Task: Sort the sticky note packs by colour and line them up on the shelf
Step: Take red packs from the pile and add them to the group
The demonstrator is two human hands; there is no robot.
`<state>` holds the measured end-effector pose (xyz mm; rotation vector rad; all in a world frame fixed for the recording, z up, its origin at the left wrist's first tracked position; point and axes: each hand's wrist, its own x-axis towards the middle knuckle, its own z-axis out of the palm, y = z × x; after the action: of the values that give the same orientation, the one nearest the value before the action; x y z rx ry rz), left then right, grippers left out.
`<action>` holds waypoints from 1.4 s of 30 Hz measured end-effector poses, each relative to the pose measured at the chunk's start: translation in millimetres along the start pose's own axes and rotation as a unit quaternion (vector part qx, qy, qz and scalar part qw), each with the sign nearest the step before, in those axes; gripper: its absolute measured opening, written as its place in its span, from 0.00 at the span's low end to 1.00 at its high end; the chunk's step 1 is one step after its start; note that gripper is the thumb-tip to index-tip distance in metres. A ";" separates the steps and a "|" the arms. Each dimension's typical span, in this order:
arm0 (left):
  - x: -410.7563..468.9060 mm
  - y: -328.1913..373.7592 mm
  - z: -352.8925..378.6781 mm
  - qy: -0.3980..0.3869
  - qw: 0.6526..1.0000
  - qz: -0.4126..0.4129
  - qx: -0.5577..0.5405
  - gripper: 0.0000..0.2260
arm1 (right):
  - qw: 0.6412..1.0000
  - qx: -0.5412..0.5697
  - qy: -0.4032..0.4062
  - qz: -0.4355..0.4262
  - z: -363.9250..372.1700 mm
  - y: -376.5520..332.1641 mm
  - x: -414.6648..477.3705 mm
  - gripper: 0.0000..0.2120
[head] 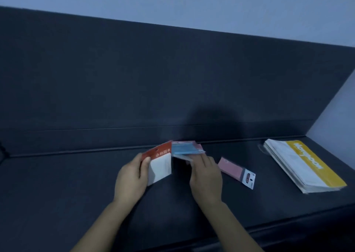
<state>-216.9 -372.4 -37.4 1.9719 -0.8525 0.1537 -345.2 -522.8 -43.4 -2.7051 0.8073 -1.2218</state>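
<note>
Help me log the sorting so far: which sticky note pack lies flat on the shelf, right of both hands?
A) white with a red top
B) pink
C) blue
B: the pink pack lies alone on the shelf beside the right hand; the left hand holds the white pack, the right hand the blue pack.

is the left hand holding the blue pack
No, the left hand grips the white pack with a red header; the blue pack is over by the right hand.
</note>
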 end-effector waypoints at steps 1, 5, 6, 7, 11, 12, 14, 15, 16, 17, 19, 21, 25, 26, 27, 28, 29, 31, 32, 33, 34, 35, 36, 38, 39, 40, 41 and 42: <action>-4.0 3.5 -5.4 0.016 0.999 -0.038 -0.033 0.10 | 0.999 0.026 0.018 0.009 -3.2 -8.0 0.3 0.06; -17.6 6.4 -31.3 0.080 0.975 -0.149 -0.148 0.10 | 0.982 0.167 0.019 0.090 -17.7 -46.1 4.8 0.12; -20.2 3.4 -38.4 0.099 0.964 -0.174 -0.173 0.10 | 0.972 0.210 0.003 0.107 -20.2 -56.7 5.7 0.11; -22.8 0.0 -46.5 0.119 0.951 -0.202 -0.200 0.11 | 0.959 0.253 -0.012 0.128 -22.1 -67.5 6.3 0.09; -39.9 -4.4 -89.8 0.191 0.900 -0.268 -0.285 0.11 | 0.890 0.403 -0.054 0.209 -25.8 -115.3 4.6 0.05; -45.5 -4.8 -101.9 0.205 0.892 -0.275 -0.295 0.10 | 0.864 0.442 -0.069 0.230 -24.7 -127.6 2.7 0.06; -57.2 -7.9 -126.0 0.232 0.875 -0.287 -0.313 0.09 | 0.827 0.493 -0.093 0.253 -21.3 -152.1 -2.8 0.07; -63.3 -11.6 -137.7 0.245 0.868 -0.292 -0.318 0.09 | 0.815 0.509 -0.102 0.258 -18.9 -164.5 -6.1 0.08; -69.4 -16.6 -149.7 0.259 0.860 -0.298 -0.322 0.09 | 0.803 0.524 -0.112 0.261 -16.9 -178.3 -9.8 0.08; -76.2 -22.3 -162.0 0.273 0.852 -0.305 -0.327 0.10 | 0.792 0.538 -0.122 0.262 -15.2 -193.0 -13.4 0.08; -90.9 -34.7 -187.3 0.296 0.835 -0.319 -0.337 0.11 | 0.778 0.559 -0.134 0.253 -12.7 -225.4 -20.8 0.07; -106.1 -47.1 -214.3 0.314 0.821 -0.327 -0.347 0.11 | 0.771 0.572 -0.140 0.241 -11.5 -260.1 -27.8 0.07; -136.7 -72.3 -275.3 0.345 0.804 -0.333 -0.351 0.10 | 0.752 0.599 -0.160 0.226 -6.6 -332.0 -46.1 0.07; -144.7 -80.2 -291.4 0.351 0.802 -0.332 -0.351 0.10 | 0.746 0.606 -0.167 0.223 -5.2 -351.0 -51.9 0.08; -152.6 -88.1 -307.4 0.357 0.801 -0.331 -0.349 0.10 | 0.742 0.611 -0.171 0.218 -3.7 -369.7 -57.9 0.08; -160.0 -96.4 -322.9 0.362 0.801 -0.331 -0.344 0.09 | 0.740 0.614 -0.174 0.213 -2.5 -388.2 -63.8 0.09; -166.9 -104.6 -338.1 0.367 0.800 -0.332 -0.338 0.08 | 0.738 0.617 -0.176 0.208 -1.3 -406.5 -69.9 0.10; -179.2 -120.2 -367.2 0.382 0.797 -0.327 -0.334 0.07 | 0.732 0.626 -0.178 0.201 0.5 -441.8 -81.6 0.10; -184.3 -126.4 -381.1 0.389 0.794 -0.326 -0.333 0.07 | 0.726 0.633 -0.181 0.201 1.2 -458.5 -87.2 0.11; -189.2 -133.3 -394.0 0.394 0.793 -0.326 -0.330 0.07 | 0.719 0.639 -0.184 0.201 1.9 -474.2 -92.0 0.12; -193.4 -137.5 -406.2 0.397 0.793 -0.327 -0.327 0.07 | 0.713 0.645 -0.187 0.199 2.9 -488.9 -96.4 0.12; -197.5 -142.1 -417.7 0.399 0.792 -0.327 -0.326 0.07 | 0.709 0.649 -0.192 0.196 3.6 -502.5 -100.2 0.13; -201.2 -146.9 -429.0 0.402 0.791 -0.328 -0.325 0.07 | 0.707 0.652 -0.199 0.190 4.8 -515.5 -103.6 0.13; -208.3 -157.7 -451.8 0.408 0.787 -0.331 -0.322 0.07 | 0.703 0.656 -0.210 0.175 8.3 -540.7 -109.5 0.16; -211.8 -164.7 -462.7 0.411 0.786 -0.333 -0.319 0.08 | 0.701 0.659 -0.215 0.167 9.7 -552.9 -111.9 0.19; -214.3 -171.9 -473.1 0.414 0.784 -0.337 -0.315 0.08 | 0.700 0.659 -0.224 0.159 12.2 -565.3 -114.0 0.24; -216.7 -179.6 -483.0 0.418 0.782 -0.342 -0.312 0.09 | 0.700 0.658 -0.235 0.149 13.7 -577.5 -116.1 0.29; -218.1 -186.5 -492.6 0.425 0.777 -0.344 -0.312 0.09 | 0.700 0.654 -0.251 0.139 16.4 -589.4 -118.0 0.33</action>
<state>-151.5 192.6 1.3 1.2309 0.4053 0.2573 -141.6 39.3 21.8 -1.4517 0.0839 -0.4968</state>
